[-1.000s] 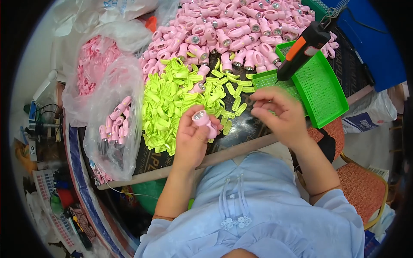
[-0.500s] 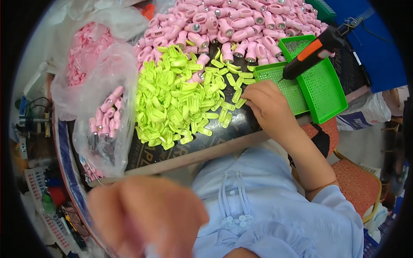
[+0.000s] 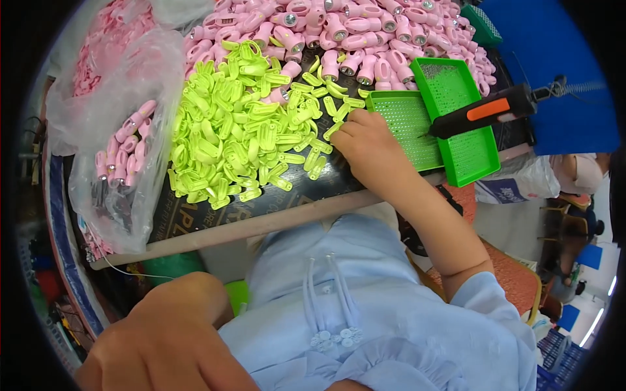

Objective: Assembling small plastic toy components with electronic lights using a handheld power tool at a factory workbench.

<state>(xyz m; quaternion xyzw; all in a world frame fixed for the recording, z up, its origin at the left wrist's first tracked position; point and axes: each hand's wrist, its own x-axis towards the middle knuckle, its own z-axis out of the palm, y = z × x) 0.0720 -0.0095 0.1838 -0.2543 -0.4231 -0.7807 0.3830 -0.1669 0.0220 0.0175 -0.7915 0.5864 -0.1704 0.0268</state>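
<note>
My right hand (image 3: 373, 148) rests at the right edge of a heap of yellow-green plastic pieces (image 3: 235, 130), beside a green mesh tray (image 3: 407, 127). Its fingers are bent together, and one loose piece (image 3: 333, 130) lies against the fingertips. Whatever those fingers hold is hidden under the hand. At the lower left, my left hand (image 3: 166, 345) is raised close to the camera, away from the table. Only its back and knuckles show; the fingers run out of the picture. Behind the yellow-green heap lies a large pile of small pink flashlights (image 3: 365, 26).
A black and orange electric screwdriver (image 3: 486, 112) hangs from a coiled spring over the green trays. One tray (image 3: 471, 146) overlaps the mesh tray, and its far part holds small metal parts. Clear plastic bags (image 3: 85, 153) with pink parts lie left. The table's front edge (image 3: 287, 220) runs before me.
The whole view has shifted, so the table sits farther left and higher. My left hand has moved down and left. The right hand stays by the loose pieces, and the screwdriver now hangs more level.
</note>
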